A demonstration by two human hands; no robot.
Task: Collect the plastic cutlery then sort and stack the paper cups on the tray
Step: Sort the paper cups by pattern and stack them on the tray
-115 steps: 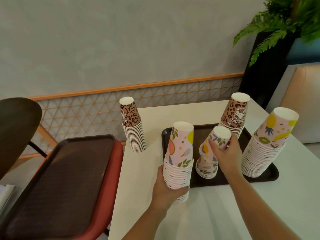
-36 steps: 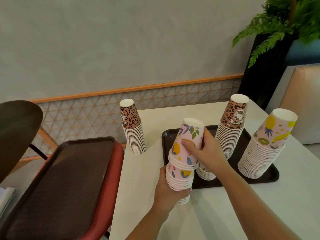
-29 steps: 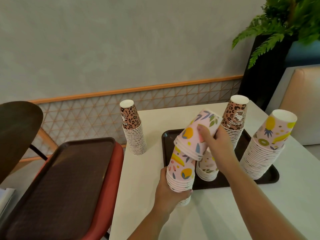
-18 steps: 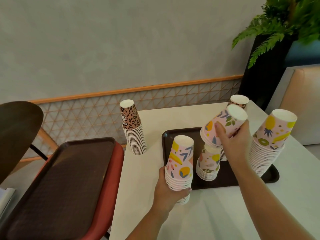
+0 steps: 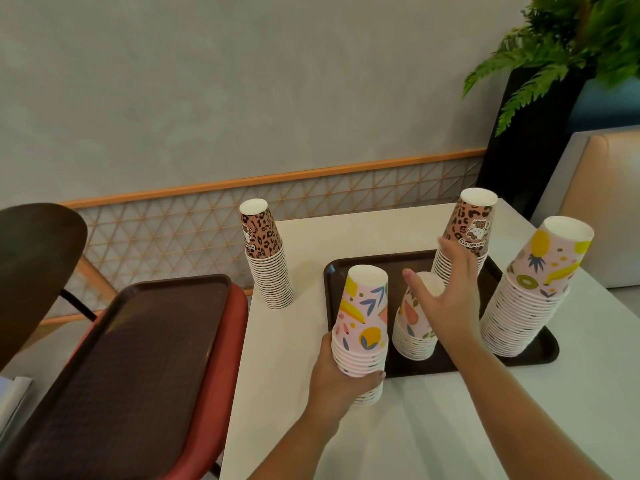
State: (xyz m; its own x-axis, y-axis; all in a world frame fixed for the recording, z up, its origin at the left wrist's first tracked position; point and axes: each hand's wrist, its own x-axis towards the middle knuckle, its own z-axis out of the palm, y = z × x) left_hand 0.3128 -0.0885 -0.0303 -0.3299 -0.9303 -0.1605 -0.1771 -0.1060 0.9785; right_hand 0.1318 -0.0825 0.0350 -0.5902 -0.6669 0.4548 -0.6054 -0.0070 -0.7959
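My left hand (image 5: 341, 379) grips the lower part of a pink fruit-print cup stack (image 5: 362, 320) that stands upside down at the front left edge of the dark brown tray (image 5: 374, 263). On the tray, a shorter pink stack (image 5: 412, 336) stands just right of it. My right hand (image 5: 448, 299) hovers over that short stack, fingers spread, holding nothing. Behind the hand a leopard-print stack (image 5: 467, 233) stands on the tray. A tall pink fruit stack (image 5: 530, 299) fills the tray's right end. Another leopard-print stack (image 5: 265, 258) stands on the white table (image 5: 433, 427), left of the tray. No cutlery is visible.
A second brown tray (image 5: 121, 375) lies on a red chair seat (image 5: 232, 358) to the left of the table. A dark chair back (image 5: 34, 271) is at far left. A plant (image 5: 571, 46) and a beige seat (image 5: 602, 202) are at the right.
My right hand lifted several pink cups off the stack in my left hand, carried them right to the short stack on the tray and let go. It is now open.
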